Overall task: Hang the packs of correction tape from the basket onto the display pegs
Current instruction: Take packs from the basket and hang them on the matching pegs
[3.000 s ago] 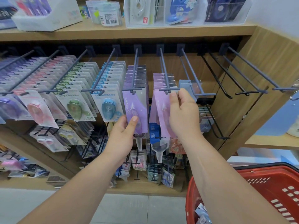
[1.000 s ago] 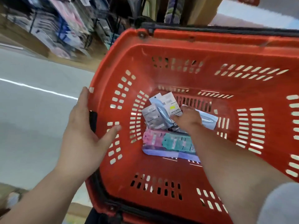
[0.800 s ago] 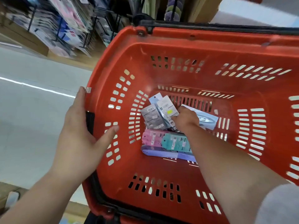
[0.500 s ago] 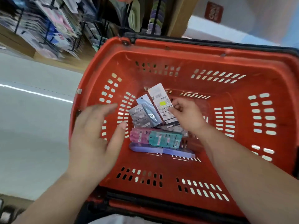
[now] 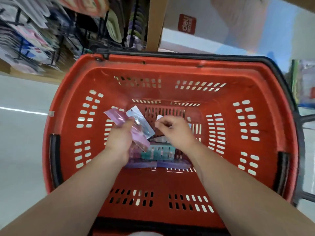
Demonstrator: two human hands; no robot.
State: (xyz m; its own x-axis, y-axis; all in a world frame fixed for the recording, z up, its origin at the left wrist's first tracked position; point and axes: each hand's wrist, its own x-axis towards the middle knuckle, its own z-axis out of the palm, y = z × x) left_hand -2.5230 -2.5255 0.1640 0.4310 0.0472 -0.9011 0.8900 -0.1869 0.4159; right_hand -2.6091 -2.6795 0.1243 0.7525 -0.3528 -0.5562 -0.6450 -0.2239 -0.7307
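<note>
Inside the red slotted plastic basket point(image 5: 170, 183), the left hand point(image 5: 119, 139) gripped pink and clear-blue correction-tape packs point(image 5: 136, 128); the right hand point(image 5: 176, 132) pinched a pale pack point(image 5: 159, 117) above teal and purple packs point(image 5: 158, 153) on its floor.

Two hands point(image 5: 119, 142) point(image 5: 177, 133), one basket point(image 5: 153, 181)

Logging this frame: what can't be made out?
Head view only.
Print on the pink pack in the left hand: motion-blurred.
Most of the white pack: hidden inside the right hand.
Some packs on the basket floor: covered by both hands.
The display rack: blurred, cut by the top-left edge.
</note>
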